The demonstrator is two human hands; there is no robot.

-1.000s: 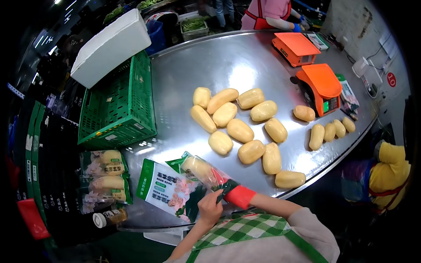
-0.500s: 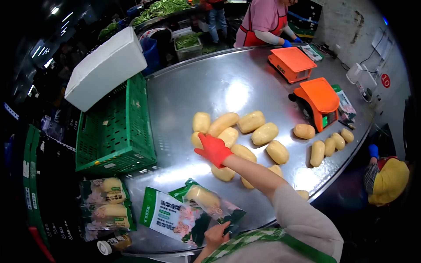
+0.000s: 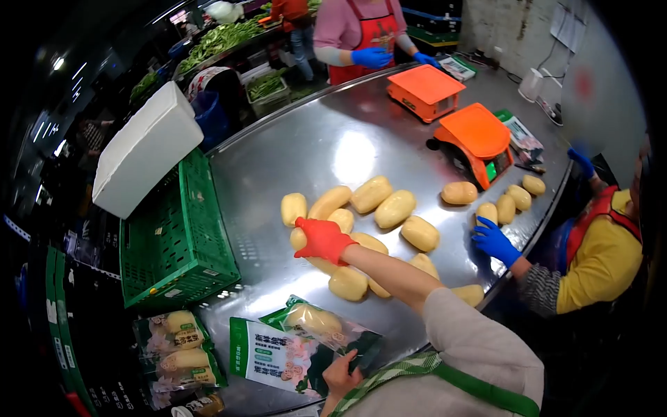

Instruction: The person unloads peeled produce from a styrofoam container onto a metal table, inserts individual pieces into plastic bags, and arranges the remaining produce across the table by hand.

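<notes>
My right hand (image 3: 325,241), in a red glove, is closed around a pale lotus root piece (image 3: 298,239) at the left of a loose group. Other lotus root pieces (image 3: 394,209) lie about it on the metal table (image 3: 278,146). Near the table's front edge, my bare left hand (image 3: 342,375) pinches the end of a clear-fronted plastic bag (image 3: 316,321) with lotus root inside. That bag overlaps a flat printed bag (image 3: 267,354) with white, green and pink printing. Part of my left hand's grip is hidden.
A green crate (image 3: 184,233) with a white foam box (image 3: 146,149) stands at left. Filled bags (image 3: 182,351) lie in front of it. Orange scales (image 3: 476,132) stand at far right. A co-worker's blue glove (image 3: 497,242) touches lotus root at right; another co-worker (image 3: 361,35) stands behind.
My view has shifted. My right hand's fingers have closed around the left lotus root piece. The co-worker at right has reached onto the table. My left hand stays on the bag.
</notes>
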